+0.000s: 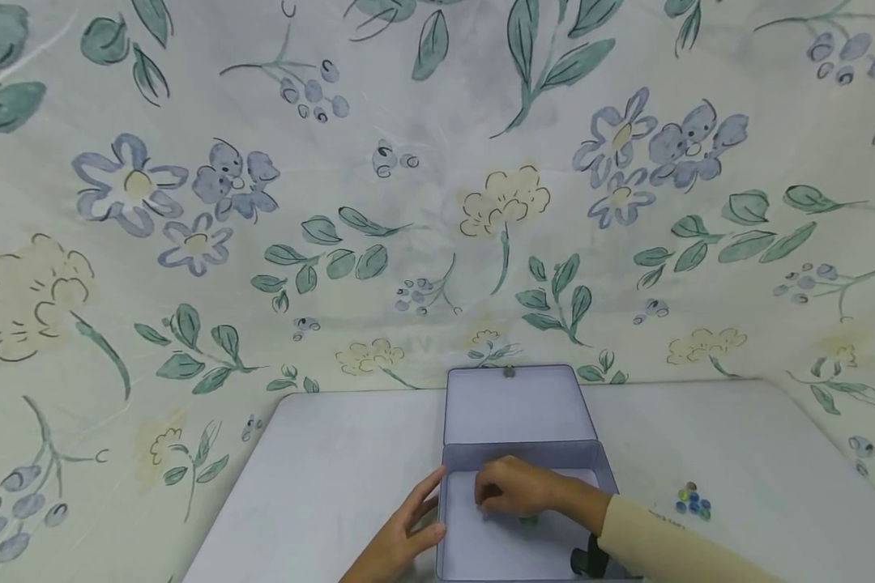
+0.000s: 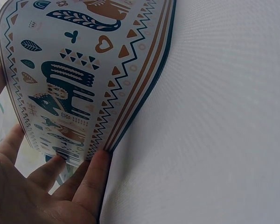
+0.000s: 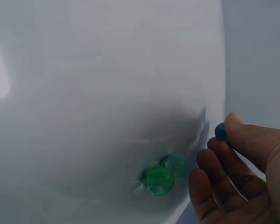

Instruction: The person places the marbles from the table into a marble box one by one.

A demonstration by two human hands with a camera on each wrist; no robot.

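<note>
An open tin box (image 1: pixel 492 552) stands on the white table, its lid (image 1: pixel 518 405) raised at the back. My left hand (image 1: pixel 407 526) rests against the box's left outer wall, fingers (image 2: pixel 91 175) straight on the patterned side (image 2: pixel 74 79). My right hand (image 1: pixel 514 490) is inside the box, low over its floor (image 3: pixel 107 93). It pinches a small blue marble (image 3: pixel 220 131) at its fingertips. Two green glass marbles (image 3: pixel 159 180) lie together on the floor just beside the right hand (image 3: pixel 217 151).
A small pile of coloured marbles (image 1: pixel 693 500) lies on the table (image 1: pixel 321 478) to the right of the box. A floral cloth (image 1: pixel 437 202) hangs behind and around the table. The table's bare surface (image 2: pixel 214 116) stretches left of the box.
</note>
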